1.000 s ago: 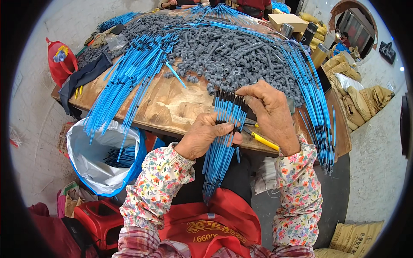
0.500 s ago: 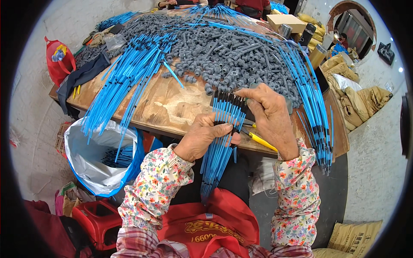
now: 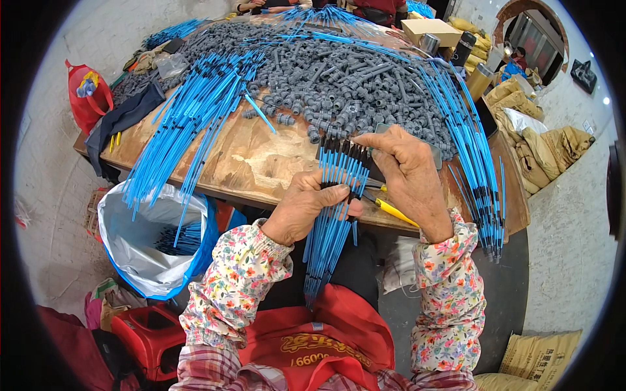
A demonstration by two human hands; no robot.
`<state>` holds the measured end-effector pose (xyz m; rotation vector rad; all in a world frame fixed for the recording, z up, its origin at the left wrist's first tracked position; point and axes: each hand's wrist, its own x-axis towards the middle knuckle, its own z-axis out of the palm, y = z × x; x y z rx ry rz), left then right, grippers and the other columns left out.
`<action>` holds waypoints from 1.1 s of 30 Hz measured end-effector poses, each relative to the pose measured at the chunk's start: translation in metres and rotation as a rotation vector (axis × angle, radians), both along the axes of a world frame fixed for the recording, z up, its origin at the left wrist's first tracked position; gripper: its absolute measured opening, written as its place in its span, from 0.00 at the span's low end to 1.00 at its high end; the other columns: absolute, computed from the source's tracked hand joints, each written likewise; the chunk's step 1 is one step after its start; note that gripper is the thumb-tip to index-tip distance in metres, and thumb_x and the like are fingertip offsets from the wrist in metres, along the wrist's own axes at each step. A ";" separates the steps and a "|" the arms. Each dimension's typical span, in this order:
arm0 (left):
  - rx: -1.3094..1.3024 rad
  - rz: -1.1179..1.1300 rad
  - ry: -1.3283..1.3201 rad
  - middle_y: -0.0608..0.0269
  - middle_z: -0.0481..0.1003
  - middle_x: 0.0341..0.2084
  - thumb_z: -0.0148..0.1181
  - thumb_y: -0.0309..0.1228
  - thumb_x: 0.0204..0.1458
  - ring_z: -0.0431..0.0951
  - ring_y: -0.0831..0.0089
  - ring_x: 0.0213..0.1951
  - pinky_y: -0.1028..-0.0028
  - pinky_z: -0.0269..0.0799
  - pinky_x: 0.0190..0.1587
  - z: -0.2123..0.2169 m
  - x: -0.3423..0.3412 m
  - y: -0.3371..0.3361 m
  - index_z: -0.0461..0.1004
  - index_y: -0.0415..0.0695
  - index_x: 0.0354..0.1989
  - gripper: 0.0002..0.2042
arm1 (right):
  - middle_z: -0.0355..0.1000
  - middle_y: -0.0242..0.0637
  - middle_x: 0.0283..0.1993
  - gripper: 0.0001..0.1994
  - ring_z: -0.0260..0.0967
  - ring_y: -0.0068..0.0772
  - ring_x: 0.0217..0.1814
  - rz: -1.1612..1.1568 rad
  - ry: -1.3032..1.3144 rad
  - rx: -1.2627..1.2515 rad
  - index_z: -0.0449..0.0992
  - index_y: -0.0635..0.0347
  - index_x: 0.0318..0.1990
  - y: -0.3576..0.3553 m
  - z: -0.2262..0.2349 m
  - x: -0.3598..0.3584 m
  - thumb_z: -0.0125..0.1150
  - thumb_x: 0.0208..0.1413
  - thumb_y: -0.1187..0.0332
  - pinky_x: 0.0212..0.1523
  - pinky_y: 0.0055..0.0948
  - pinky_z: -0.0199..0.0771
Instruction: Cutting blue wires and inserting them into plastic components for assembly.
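A fanned bundle of thin blue tubes with black ends (image 3: 336, 221) stands over my lap, its upper ends spread in a row near the table edge. My left hand (image 3: 306, 202) is wrapped round it below the black ends, thumb across the front. At the right end of that row, my right hand (image 3: 411, 169) is closed with thumb and index finger at the black tips; what lies between them is hidden. Behind the bundle, a yellow-handled tool (image 3: 396, 212) lies partly covered at the table's edge.
Grey plastic fittings (image 3: 365, 85) are heaped on the wooden table (image 3: 254, 153). More blue tubes lie at left (image 3: 195, 124) and right (image 3: 469, 143). A silver-lined bag (image 3: 124, 228) with tubes inside stands below left. A tan carton (image 3: 430, 31) and flasks stand far right; other people sit beyond.
Almost nothing differs: the view has shifted slightly, and both hands keep their places on and beside the bundle.
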<state>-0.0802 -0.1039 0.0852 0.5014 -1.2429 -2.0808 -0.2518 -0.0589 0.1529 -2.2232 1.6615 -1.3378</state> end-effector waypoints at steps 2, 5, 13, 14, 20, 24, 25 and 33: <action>0.020 0.007 -0.001 0.57 0.78 0.27 0.53 0.25 0.56 0.79 0.73 0.29 0.75 0.78 0.34 -0.001 -0.001 0.000 0.73 0.36 0.43 0.09 | 0.64 0.42 0.26 0.09 0.67 0.44 0.30 0.023 -0.036 -0.009 0.78 0.60 0.38 0.000 -0.001 0.000 0.53 0.50 0.78 0.30 0.37 0.64; 0.021 0.006 -0.018 0.57 0.78 0.28 0.53 0.25 0.56 0.79 0.73 0.29 0.75 0.78 0.34 0.001 -0.001 0.001 0.73 0.36 0.43 0.09 | 0.64 0.42 0.25 0.09 0.67 0.44 0.30 0.021 -0.040 -0.026 0.78 0.60 0.37 -0.001 -0.002 -0.001 0.53 0.50 0.78 0.30 0.37 0.64; -0.015 0.014 -0.035 0.57 0.78 0.29 0.54 0.26 0.56 0.80 0.72 0.30 0.74 0.78 0.35 0.000 0.000 0.001 0.73 0.37 0.43 0.09 | 0.63 0.38 0.25 0.09 0.64 0.35 0.28 -0.019 0.009 -0.050 0.78 0.62 0.37 -0.002 -0.003 0.001 0.53 0.50 0.80 0.30 0.31 0.63; -0.023 0.012 -0.040 0.57 0.78 0.29 0.54 0.26 0.56 0.80 0.72 0.30 0.74 0.78 0.35 0.000 0.000 0.000 0.73 0.37 0.43 0.09 | 0.62 0.36 0.25 0.10 0.62 0.31 0.28 -0.019 0.016 -0.051 0.77 0.62 0.38 -0.002 -0.004 0.001 0.53 0.50 0.81 0.31 0.27 0.62; -0.028 -0.010 -0.016 0.57 0.78 0.29 0.55 0.27 0.55 0.80 0.71 0.31 0.74 0.78 0.35 -0.001 0.001 -0.001 0.73 0.37 0.43 0.09 | 0.63 0.37 0.25 0.09 0.63 0.31 0.28 0.014 0.005 -0.060 0.77 0.63 0.36 -0.005 -0.003 -0.002 0.54 0.49 0.81 0.30 0.27 0.62; -0.024 -0.027 -0.035 0.56 0.78 0.29 0.55 0.28 0.55 0.80 0.69 0.31 0.73 0.78 0.35 0.000 0.002 -0.001 0.73 0.37 0.42 0.10 | 0.63 0.37 0.25 0.08 0.63 0.32 0.27 0.035 0.044 -0.065 0.77 0.63 0.35 -0.008 -0.001 -0.006 0.55 0.48 0.81 0.29 0.28 0.63; -0.021 -0.025 -0.045 0.56 0.78 0.29 0.55 0.28 0.55 0.80 0.69 0.31 0.73 0.78 0.35 0.000 0.002 -0.002 0.72 0.37 0.42 0.10 | 0.63 0.37 0.25 0.08 0.63 0.33 0.27 0.046 0.049 -0.065 0.77 0.62 0.35 -0.009 -0.001 -0.006 0.55 0.48 0.80 0.29 0.28 0.63; -0.026 -0.063 -0.064 0.54 0.78 0.29 0.55 0.29 0.56 0.81 0.69 0.30 0.74 0.77 0.34 0.002 0.002 -0.004 0.73 0.37 0.42 0.10 | 0.64 0.39 0.26 0.07 0.65 0.36 0.28 0.062 0.194 -0.123 0.77 0.62 0.36 -0.010 0.004 -0.010 0.55 0.49 0.80 0.29 0.30 0.64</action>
